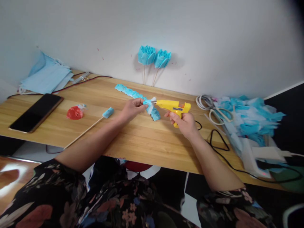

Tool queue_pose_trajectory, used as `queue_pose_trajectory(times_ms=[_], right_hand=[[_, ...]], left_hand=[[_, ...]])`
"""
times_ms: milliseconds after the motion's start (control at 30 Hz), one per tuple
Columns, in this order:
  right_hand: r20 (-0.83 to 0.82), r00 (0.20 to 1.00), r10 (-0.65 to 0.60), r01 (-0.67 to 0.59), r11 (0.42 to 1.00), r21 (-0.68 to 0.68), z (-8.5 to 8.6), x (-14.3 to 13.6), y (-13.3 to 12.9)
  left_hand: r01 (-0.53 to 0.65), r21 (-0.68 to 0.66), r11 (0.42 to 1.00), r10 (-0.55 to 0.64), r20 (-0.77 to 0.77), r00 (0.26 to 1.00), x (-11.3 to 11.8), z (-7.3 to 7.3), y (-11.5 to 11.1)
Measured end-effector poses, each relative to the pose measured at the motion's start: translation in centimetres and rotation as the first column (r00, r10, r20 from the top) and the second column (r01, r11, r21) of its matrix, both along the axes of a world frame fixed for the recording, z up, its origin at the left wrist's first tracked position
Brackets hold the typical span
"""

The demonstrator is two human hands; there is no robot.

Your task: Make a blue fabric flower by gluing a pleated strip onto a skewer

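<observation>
My left hand (134, 109) pinches a blue ruffled strip (130, 92) near its right end, above the tabletop. The strip trails away to the upper left, and a folded blue end hangs down to the right. In my right hand (184, 122) is a yellow glue gun (174, 106), gripped by its handle. Its metal nozzle points left and meets or nearly meets the strip beside my left fingertips; exact contact I cannot tell. Left of my left forearm lies a thin wooden stick (86, 131) with a rolled blue piece (108, 112) on its tip.
Two blue flowers (154, 57) on sticks lean against the wall. To the left are face masks (47, 77), a phone (36, 112) and a red round piece (74, 112). On the right are scissors (220, 116), blue scraps (251, 117), a power strip (254, 158) and a black cord (228, 161).
</observation>
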State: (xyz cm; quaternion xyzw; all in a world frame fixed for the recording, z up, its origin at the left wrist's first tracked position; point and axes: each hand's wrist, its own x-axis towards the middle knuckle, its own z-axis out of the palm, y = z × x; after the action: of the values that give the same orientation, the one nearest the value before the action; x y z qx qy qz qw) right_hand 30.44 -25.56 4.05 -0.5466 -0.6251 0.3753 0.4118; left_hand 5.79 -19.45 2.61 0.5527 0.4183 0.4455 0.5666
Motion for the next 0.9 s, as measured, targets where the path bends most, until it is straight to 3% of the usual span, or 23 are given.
queue_pose_trajectory(times_ms=[467,900], right_hand=[[0.000,1.000,0.003,-0.003,1.000,0.009,-0.12,0.06,-0.08],[0.030,0.999,-0.014,0.013,1.000,0.027,0.24,0.32,-0.11]], left_hand=[[0.060,-0.034,0.998,-0.056,0.104,0.993,-0.21,0.26,-0.31],[-0.015,-0.057,0.998,0.021,0.099,0.995,-0.19,0.29,-0.18]])
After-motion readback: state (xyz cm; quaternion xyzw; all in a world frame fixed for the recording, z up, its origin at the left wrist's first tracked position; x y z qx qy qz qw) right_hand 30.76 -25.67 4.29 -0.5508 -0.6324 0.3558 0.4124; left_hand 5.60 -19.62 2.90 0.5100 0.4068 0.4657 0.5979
